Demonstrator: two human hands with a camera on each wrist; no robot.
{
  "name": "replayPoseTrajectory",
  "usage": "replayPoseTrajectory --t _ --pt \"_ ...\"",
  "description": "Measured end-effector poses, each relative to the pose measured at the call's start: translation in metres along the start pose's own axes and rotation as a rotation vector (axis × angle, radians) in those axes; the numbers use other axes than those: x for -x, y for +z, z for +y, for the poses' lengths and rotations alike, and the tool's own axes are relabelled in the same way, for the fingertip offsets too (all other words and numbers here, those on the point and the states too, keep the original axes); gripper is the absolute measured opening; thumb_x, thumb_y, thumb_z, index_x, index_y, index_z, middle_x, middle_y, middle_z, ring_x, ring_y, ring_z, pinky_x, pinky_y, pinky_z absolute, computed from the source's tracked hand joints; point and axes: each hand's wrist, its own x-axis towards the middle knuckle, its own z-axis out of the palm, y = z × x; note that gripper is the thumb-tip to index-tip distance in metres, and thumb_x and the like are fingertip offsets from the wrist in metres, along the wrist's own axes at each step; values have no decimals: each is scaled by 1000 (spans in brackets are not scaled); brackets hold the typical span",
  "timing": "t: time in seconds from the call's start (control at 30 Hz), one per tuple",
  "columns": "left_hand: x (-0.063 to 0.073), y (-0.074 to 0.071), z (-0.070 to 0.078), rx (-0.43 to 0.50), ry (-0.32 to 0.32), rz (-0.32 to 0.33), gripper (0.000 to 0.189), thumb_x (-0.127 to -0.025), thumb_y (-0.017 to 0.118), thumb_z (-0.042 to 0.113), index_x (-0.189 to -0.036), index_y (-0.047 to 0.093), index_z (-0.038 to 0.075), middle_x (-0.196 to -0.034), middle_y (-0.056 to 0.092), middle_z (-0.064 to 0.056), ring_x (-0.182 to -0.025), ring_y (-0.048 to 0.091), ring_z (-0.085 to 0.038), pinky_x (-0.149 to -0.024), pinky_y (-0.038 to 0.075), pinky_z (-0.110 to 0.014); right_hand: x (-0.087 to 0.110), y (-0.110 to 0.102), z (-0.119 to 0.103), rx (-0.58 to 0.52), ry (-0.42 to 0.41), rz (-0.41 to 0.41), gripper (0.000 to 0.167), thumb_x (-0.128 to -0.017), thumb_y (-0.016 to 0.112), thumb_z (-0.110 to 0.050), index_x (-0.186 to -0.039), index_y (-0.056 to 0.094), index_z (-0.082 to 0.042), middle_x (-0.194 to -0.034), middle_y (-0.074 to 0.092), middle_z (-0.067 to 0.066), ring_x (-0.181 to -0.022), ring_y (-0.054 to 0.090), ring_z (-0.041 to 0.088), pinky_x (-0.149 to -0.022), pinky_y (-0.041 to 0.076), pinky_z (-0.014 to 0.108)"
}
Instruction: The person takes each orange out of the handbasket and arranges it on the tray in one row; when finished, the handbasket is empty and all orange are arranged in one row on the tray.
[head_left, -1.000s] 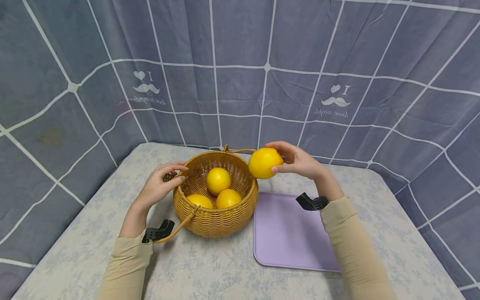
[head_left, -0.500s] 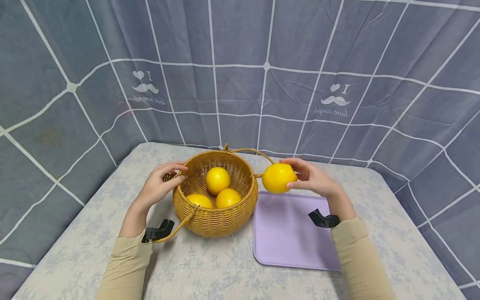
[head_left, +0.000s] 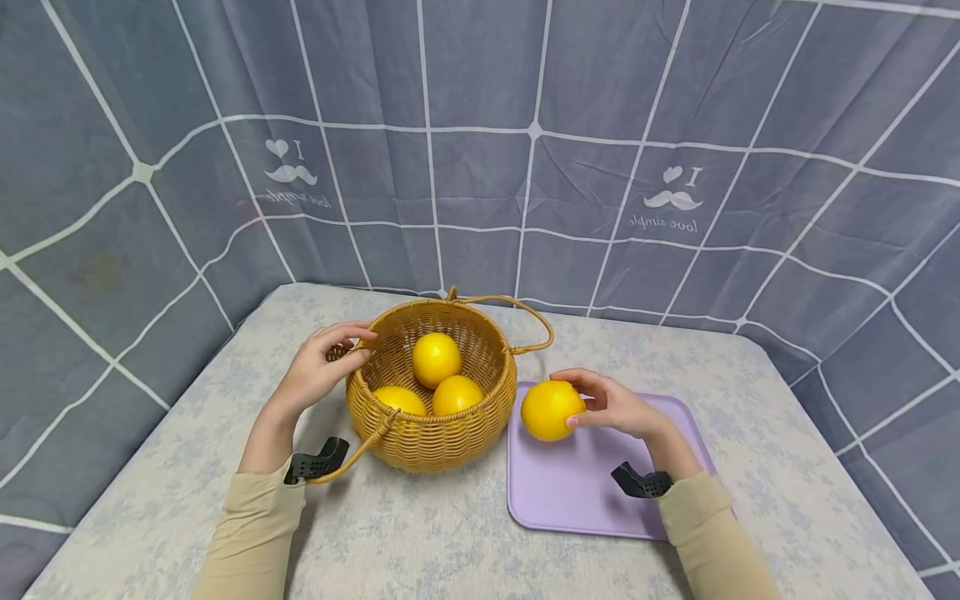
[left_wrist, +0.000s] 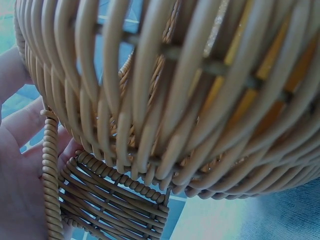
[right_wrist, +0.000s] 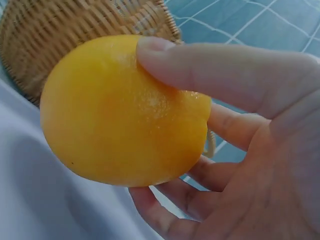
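My right hand (head_left: 611,408) pinches a yellow orange (head_left: 551,411) between thumb and fingers, over the left part of the lilac tray (head_left: 585,496). In the right wrist view the thumb (right_wrist: 200,67) presses its near side while the fingers support it from behind and below. My left hand (head_left: 318,367) holds the left rim of a round wicker basket (head_left: 442,442). Close up, the left wrist view shows the basket's woven side (left_wrist: 150,90) and a small woven flap (left_wrist: 115,200) beside the fingers. Three more oranges (head_left: 437,361) lie inside the basket.
One thin basket handle (head_left: 551,329) sticks out to the right, behind the tray. Another handle (head_left: 352,467) hangs at the front left, by the left wrist. A patterned cloth (head_left: 420,533) covers the table, and a grey-blue checked curtain (head_left: 480,183) encloses it behind and at the sides.
My right hand has carried the orange from beside the basket's right rim outward, then down and nearer over the tray. The left hand and basket have stayed in place.
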Motion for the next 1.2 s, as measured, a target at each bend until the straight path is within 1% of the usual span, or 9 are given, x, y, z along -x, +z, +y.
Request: replayPoseTrajectory --t 0.1,0.2,0.33,0.4,0.67,0.77,0.87,1.03,1.2 --pt "-2 1 -14 -10 4 -1 26 -90 59 7 -114 64 -1 -131 52 -15 -96 46 -13 -77 37 -24 3 5 9 -28 4 -34 60 -82 68 -2 -136 43 2 -135 44 20 -118 44 22 -95 42 29" --pt "-1 0 -2 -12 -3 -5 25 -90 58 5 -113 63 -4 -130 52 -19 -94 46 -15 -76 37 -25 4 10 15 -50 -6 -58 59 -83 67 -2 -136 42 3 -135 44 21 -118 45 20 -96 41 29" --pt "2 0 22 -11 -3 -4 24 -89 57 0 -111 62 -9 -128 52 -24 -92 46 -19 -76 37 -26 5 15 21 -55 -10 -75 58 -85 65 -5 -137 41 4 -135 47 17 -117 47 17 -96 39 27" --pt "1 0 23 -15 4 -1 24 -89 57 -1 -110 62 -9 -127 52 -25 -92 46 -22 -76 37 -26 4 17 24 -65 -16 -72 58 -86 64 -6 -137 40 6 -135 48 16 -118 48 16 -97 39 27" --pt "0 0 21 -30 -3 -7 25 -90 56 0 -112 61 -10 -128 51 -25 -91 44 -19 -74 36 -26 2 20 40 -189 30 15 55 -91 58 -7 -140 35 5 -132 51 7 -114 52 15 -93 43 28" --pt "0 0 20 -31 -5 -8 25 -90 56 1 -112 61 -10 -129 51 -24 -92 45 -19 -74 36 -26 2 22 44 -225 44 50 51 -91 57 -7 -136 37 6 -130 52 8 -111 54 17 -90 45 31" --pt "0 0 20 -28 -5 -11 25 -90 56 1 -112 61 -10 -129 50 -25 -93 45 -20 -74 36 -26 2 24 44 -212 71 94 47 -92 56 -8 -134 40 4 -131 51 11 -110 54 17 -88 46 33" --pt "1 0 18 -24 -3 -12 26 -90 56 1 -113 60 -11 -129 50 -25 -94 44 -19 -75 36 -27 0 27 42 -171 129 134 50 -95 54 -15 -141 39 -3 -141 41 17 -115 50 15 -89 46 32" --pt "1 0 17 -23 -2 -11 25 -90 56 1 -113 61 -10 -129 50 -24 -93 44 -16 -75 36 -26 -3 29 42 -193 132 157 50 -97 52 -14 -142 36 -1 -142 37 23 -114 52 13 -88 47 31"
